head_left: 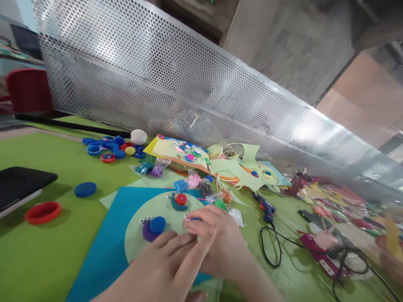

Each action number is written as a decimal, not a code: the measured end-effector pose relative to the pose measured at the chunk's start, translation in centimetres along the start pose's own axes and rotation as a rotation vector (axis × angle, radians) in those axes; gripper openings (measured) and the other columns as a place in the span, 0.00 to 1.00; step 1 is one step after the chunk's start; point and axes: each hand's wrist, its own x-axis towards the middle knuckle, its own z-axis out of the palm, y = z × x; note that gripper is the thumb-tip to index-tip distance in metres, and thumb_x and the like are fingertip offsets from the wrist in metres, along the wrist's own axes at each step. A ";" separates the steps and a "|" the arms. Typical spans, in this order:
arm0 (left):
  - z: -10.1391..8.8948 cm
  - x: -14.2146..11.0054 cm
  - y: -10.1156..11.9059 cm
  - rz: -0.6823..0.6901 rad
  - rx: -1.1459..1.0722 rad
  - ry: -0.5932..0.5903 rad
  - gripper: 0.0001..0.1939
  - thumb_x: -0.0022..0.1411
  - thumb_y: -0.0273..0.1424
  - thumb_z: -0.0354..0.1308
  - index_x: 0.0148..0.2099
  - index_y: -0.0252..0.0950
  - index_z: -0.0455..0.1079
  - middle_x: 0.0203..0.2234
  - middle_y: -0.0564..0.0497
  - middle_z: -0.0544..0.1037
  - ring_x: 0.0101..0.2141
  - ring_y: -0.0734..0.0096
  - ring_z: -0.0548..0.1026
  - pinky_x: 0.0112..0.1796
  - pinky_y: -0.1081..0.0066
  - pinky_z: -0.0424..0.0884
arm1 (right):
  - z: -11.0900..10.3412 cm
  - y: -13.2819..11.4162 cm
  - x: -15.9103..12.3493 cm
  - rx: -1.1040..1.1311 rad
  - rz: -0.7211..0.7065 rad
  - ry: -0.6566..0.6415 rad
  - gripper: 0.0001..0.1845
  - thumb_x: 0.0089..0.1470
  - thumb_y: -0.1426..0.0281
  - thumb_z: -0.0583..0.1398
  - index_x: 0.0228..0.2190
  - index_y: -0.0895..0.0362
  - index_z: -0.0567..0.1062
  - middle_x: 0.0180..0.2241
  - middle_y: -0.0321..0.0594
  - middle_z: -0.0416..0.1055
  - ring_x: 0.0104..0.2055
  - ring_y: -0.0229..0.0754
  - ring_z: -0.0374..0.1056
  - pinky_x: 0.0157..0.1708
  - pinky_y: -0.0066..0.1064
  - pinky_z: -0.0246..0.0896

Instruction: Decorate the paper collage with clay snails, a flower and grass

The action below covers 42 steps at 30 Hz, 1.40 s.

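A pale green paper disc (147,209) lies on a blue sheet (103,247) on the green table. A purple clay snail with a blue cap (153,227) and a teal snail with a red cap (179,201) sit on the disc. My right hand (217,243) rests on the disc's right side, its fingers curled and pinched around a small pink clay piece with a blue cap (191,218). My left hand (170,262) lies flat, fingers stretched over the disc and against my right hand, and holds nothing.
Loose blue and red bottle caps (110,150) and a white clay ball (139,136) lie at the back left. A black phone (19,184) is at the left edge. Paper scraps and clay bags (195,167), a blue glue gun (266,207) with black cord, and a perforated metal panel (157,84) surround the work.
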 end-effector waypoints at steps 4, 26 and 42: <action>-0.1 0.0 -0.2 -0.051 -0.051 0.040 0.39 0.50 0.24 0.55 0.63 0.40 0.44 0.41 0.50 0.79 0.42 0.59 0.76 0.42 0.65 0.71 | 0.1 -0.1 0.0 -0.034 -0.076 0.026 0.15 0.42 0.63 0.59 0.35 0.54 0.75 0.37 0.38 0.74 0.36 0.44 0.67 0.33 0.34 0.61; -1.0 0.6 -0.7 -0.184 -0.052 0.082 0.32 0.57 0.29 0.52 0.62 0.42 0.45 0.44 0.50 0.77 0.44 0.61 0.74 0.41 0.66 0.70 | -0.4 0.6 0.2 -0.134 0.010 0.068 0.18 0.44 0.61 0.61 0.38 0.55 0.75 0.39 0.41 0.74 0.39 0.46 0.67 0.33 0.35 0.64; -1.5 0.7 0.0 -0.086 -0.021 0.020 0.50 0.42 0.19 0.47 0.65 0.37 0.26 0.39 0.51 0.78 0.43 0.58 0.74 0.40 0.63 0.69 | -0.4 0.1 0.5 -0.009 -0.023 0.056 0.23 0.42 0.63 0.61 0.42 0.57 0.74 0.42 0.44 0.73 0.43 0.48 0.67 0.39 0.38 0.66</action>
